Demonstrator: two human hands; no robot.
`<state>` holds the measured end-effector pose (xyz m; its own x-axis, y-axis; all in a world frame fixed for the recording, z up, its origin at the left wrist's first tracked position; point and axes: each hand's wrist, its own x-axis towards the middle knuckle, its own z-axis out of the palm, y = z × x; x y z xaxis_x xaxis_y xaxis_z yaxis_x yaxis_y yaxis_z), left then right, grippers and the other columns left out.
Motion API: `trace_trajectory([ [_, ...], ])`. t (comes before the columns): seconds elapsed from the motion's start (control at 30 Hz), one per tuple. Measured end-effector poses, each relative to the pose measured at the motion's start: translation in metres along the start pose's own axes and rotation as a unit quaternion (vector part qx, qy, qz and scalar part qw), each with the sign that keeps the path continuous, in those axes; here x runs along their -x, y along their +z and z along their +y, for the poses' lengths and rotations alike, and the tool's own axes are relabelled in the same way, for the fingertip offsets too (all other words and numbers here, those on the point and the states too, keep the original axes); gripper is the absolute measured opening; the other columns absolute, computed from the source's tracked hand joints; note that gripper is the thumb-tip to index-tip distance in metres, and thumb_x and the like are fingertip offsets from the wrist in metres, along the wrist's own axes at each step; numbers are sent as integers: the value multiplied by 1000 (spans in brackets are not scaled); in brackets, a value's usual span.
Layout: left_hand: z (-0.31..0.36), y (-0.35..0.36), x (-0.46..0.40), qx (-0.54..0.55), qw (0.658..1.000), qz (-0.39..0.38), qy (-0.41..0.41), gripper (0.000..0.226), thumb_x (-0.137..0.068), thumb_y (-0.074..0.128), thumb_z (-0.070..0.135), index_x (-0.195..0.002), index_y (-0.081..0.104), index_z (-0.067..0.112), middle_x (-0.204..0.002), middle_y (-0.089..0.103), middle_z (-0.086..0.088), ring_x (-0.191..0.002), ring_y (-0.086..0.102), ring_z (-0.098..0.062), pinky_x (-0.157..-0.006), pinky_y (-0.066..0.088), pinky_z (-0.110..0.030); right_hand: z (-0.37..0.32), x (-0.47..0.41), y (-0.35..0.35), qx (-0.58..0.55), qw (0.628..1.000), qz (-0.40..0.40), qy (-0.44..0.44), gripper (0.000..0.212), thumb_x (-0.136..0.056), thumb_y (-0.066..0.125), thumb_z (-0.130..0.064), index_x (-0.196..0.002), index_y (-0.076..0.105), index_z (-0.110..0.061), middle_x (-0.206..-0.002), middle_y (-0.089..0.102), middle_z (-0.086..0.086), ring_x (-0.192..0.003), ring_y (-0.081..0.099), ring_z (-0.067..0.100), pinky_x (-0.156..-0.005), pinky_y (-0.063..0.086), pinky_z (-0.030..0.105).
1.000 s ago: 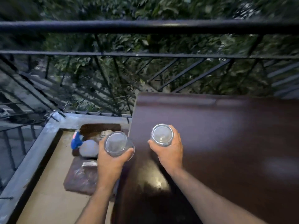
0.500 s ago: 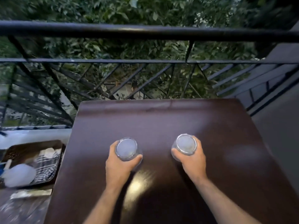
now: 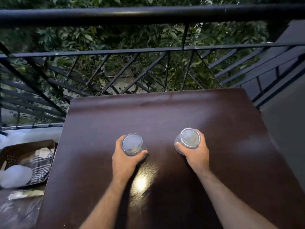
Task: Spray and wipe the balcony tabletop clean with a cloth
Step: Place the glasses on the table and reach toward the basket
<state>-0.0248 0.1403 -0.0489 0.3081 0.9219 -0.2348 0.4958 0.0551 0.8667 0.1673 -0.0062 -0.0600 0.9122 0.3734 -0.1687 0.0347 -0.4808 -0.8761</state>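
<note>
1. Tabletop [image 3: 165,116], dark brown and glossy, was seen to fill the middle of the head view, set against the black balcony railing [image 3: 148,14], with a bright glare patch on it between the two forearms.
2. A clear glass [image 3: 132,143] was gripped by the left hand [image 3: 126,160], fingers and thumb curled round its side; a second glass [image 3: 189,138] was gripped the same way by the right hand [image 3: 196,153].
3. Both glasses were held low over the middle of the tabletop; whether their bases touched the surface could not be told from above.
4. Nothing else was seen on the tabletop, and no streaks or wet patches could be made out, so whether spraying or wiping had been done could not be judged from the surface.
5. A brown tray [image 3: 9,151] was seen low to the left of the table, with a striped cloth [image 3: 41,167] and a pale, blurred rounded object [image 3: 14,177] in it, possibly the spray bottle.
6. The cloth was untouched by either hand, so the task was judged to stand at either its very start or its very end.
7. No brand, label or writing could be read anywhere.
</note>
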Motion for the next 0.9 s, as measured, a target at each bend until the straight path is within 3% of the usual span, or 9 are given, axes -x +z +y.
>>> trace_trajectory([
  [0.57, -7, 13, -19, -35, 999, -4, 32, 94, -51, 95, 42, -131, 45, 39, -117, 64, 14, -109, 62, -10, -99, 48, -28, 8, -1, -3, 21, 999, -32, -36, 71, -61, 93, -32, -119, 54, -41, -110, 66, -21, -104, 62, 4, -95, 51, 31],
  [0.67, -8, 12, -21, -38, 999, -4, 33, 95, -49, 94, 44, -130, 44, 40, -118, 64, 15, -111, 62, -11, -102, 49, -32, 9, -1, -2, 20, 999, -35, -36, 73, -61, 93, -31, -120, 53, -42, -110, 65, -22, -103, 61, -1, -94, 50, 27],
  [0.9, -9, 13, -18, -46, 998, 3, 33, 93, -52, 94, 43, -130, 44, 41, -113, 62, 18, -107, 60, -8, -98, 47, -27, 11, -7, -7, 22, 998, -54, -36, 72, -61, 94, -28, -112, 50, -51, -106, 64, -28, -100, 57, -16, -87, 44, 15],
])
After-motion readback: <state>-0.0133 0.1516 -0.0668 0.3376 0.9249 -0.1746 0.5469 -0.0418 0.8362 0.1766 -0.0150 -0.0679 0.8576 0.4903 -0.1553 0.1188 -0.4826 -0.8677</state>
